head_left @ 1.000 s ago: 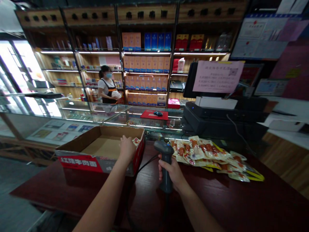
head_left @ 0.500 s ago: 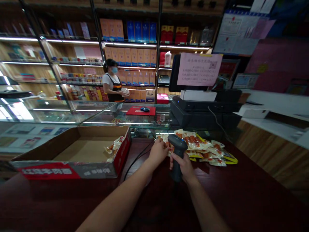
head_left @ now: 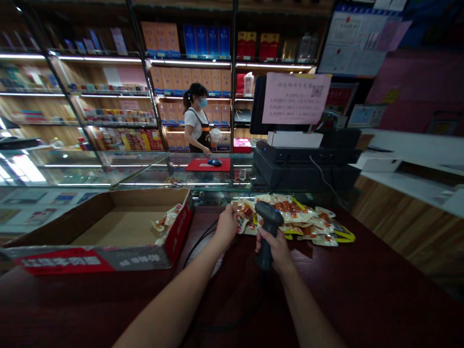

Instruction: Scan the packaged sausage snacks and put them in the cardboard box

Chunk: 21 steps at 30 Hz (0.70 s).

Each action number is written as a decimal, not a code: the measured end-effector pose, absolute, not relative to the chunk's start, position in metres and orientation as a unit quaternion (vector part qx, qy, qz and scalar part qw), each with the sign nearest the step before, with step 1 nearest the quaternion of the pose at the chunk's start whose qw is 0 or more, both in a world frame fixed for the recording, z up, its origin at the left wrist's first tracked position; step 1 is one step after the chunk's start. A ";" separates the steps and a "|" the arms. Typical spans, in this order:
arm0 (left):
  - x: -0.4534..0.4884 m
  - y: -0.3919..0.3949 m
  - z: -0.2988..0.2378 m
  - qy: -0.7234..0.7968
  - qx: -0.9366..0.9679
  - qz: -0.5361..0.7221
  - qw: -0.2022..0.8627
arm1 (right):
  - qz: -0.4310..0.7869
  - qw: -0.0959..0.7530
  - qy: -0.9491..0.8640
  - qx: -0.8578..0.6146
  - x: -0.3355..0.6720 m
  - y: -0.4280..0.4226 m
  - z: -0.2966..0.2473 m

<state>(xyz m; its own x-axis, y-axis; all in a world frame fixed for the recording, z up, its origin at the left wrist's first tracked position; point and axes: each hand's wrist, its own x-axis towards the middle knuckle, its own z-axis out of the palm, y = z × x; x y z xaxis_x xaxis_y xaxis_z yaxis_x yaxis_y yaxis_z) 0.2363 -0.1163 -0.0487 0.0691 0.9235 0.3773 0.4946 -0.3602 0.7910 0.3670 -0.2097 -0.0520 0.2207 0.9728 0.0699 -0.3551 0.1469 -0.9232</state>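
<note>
My right hand [head_left: 274,245] is wrapped round the grip of a dark barcode scanner [head_left: 268,215], held upright above the counter. To its left, my left hand [head_left: 226,225] pinches the edge of a vacuum-sealed snack packet [head_left: 245,212], white and clear with reddish-brown food inside. A heap of similar packets [head_left: 308,223], some with yellow edges, lies just behind and right of the scanner. On the left stands an open cardboard box [head_left: 105,261] with a red and grey printed side. Several packets [head_left: 167,222] rest inside it against the right wall.
A black cable [head_left: 197,244] and a pale flat item [head_left: 213,261] lie by my left forearm on the dark red counter [head_left: 145,309]. Behind are a glass case, a mouse [head_left: 214,162] on a red mat, and a monitor [head_left: 258,108]. A person [head_left: 197,121] stands beyond the case.
My left hand has moved slightly left with the packet, which now shows more beside the scanner. The person behind the case has moved right. The view has shifted a little.
</note>
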 end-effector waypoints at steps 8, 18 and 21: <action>0.176 -0.102 -0.072 0.430 0.561 0.608 0.361 | 0.516 0.634 -0.408 -0.407 0.361 -0.212 -0.053; 0.169 -0.098 -0.071 0.339 0.381 0.657 0.555 | 0.595 0.531 -0.472 -0.375 0.347 -0.222 -0.056; 0.169 -0.098 -0.069 0.313 0.213 0.607 0.698 | 0.605 0.514 -0.484 -0.368 0.344 -0.224 -0.056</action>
<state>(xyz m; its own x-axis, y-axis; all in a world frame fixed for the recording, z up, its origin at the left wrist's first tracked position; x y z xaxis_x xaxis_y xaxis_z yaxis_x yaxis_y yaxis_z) 0.1688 -0.0976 -0.0686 0.0665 0.9818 -0.1780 -0.7152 0.1713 0.6776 0.3435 -0.2240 -0.0558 -0.2014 0.9782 0.0515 -0.2649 -0.0037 -0.9643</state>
